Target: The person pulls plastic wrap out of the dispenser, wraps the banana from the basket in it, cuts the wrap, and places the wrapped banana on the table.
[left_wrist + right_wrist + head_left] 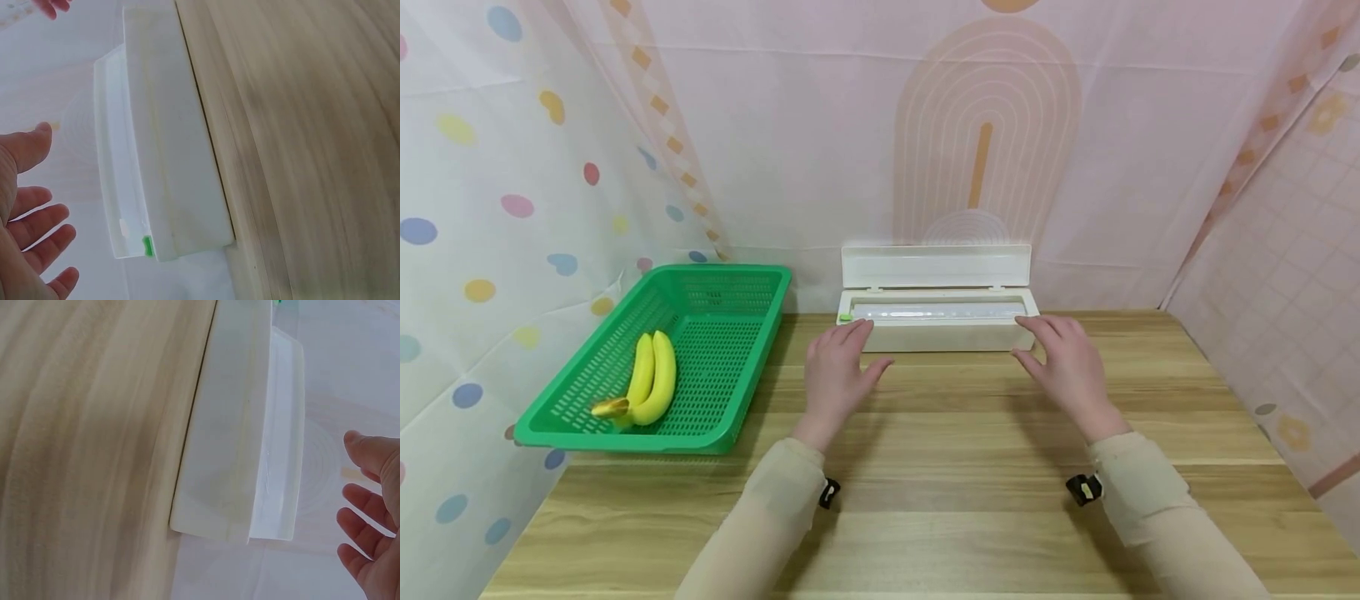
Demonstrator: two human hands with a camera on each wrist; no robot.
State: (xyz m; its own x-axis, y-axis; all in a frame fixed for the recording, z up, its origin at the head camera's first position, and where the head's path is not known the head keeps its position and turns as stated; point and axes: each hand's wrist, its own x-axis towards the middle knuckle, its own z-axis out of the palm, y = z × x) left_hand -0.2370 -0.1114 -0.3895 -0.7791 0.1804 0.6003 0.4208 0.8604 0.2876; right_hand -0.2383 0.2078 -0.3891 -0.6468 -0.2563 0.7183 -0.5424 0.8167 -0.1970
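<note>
A white plastic-wrap dispenser box (943, 337) stands at the back of the table, its lid (936, 267) raised. Inside lies a shiny roll of clear film (940, 312). A small green piece (846, 317) sits at its left end; the left wrist view shows this green piece (148, 245) too. My left hand (837, 367) hovers before the box's left end, thumb and fingers spread apart. Mirroring it, my right hand (1067, 367) is at the right end with thumb and fingers parted. Nothing is in either hand.
To the left is a green plastic basket (722, 350) with two joined yellow bananas (662, 379) in it. A patterned curtain (820, 150) hangs right behind the box, and more cloth lines both sides of the wooden table (947, 500).
</note>
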